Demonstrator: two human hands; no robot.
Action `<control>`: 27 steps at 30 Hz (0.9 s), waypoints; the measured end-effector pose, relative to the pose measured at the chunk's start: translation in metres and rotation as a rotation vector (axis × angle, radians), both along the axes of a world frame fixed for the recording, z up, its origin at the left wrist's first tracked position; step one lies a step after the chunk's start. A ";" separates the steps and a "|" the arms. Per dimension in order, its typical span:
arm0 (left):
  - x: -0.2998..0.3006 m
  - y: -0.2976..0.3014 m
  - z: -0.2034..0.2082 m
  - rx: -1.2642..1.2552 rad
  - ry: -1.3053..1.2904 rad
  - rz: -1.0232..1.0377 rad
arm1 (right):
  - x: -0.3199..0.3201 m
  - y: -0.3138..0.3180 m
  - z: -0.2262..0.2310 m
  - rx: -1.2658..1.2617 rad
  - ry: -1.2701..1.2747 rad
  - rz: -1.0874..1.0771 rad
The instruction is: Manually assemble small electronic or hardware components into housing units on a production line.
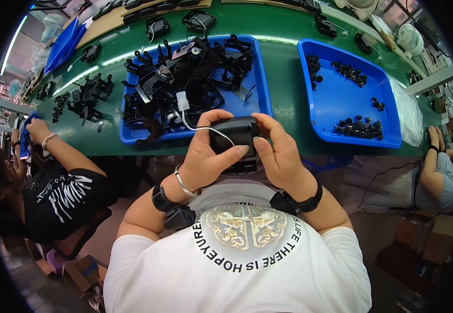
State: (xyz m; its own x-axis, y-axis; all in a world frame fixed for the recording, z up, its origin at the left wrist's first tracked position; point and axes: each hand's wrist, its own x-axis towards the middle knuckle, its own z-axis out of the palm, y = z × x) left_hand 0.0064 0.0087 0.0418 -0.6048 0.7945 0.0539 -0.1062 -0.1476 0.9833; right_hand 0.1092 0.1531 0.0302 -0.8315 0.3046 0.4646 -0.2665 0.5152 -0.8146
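Both my hands grip a black rounded plastic housing [235,130] in front of my chest, at the near edge of the green table. My left hand [208,151] wraps its left side, with the thumb pressed on its face. On the opposite side my right hand [278,148] closes round the edge, thumb and forefinger against it. From the housing runs a white cable that ends in a white plug [183,100], sticking up past my left fingers. Just beyond my hands lies a blue tray [262,88] heaped with black brackets [158,78].
To the right is another blue tray [336,112] with small black knobs [359,128] in clusters, beside a clear plastic bag [406,112]. Loose brackets [90,96] lie on the green table [284,68] at left. Further housings [198,21] stand at the back. People sit on both sides.
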 end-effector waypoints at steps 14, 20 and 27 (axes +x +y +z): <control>0.000 0.003 -0.004 -0.061 0.338 -0.026 | 0.006 0.004 -0.005 -0.240 -0.096 0.023; 0.001 0.002 -0.001 -0.040 0.190 -0.069 | 0.008 0.007 0.004 -0.133 0.009 0.138; 0.004 0.003 0.005 -0.041 0.213 -0.084 | 0.009 0.009 0.003 -0.146 0.052 0.126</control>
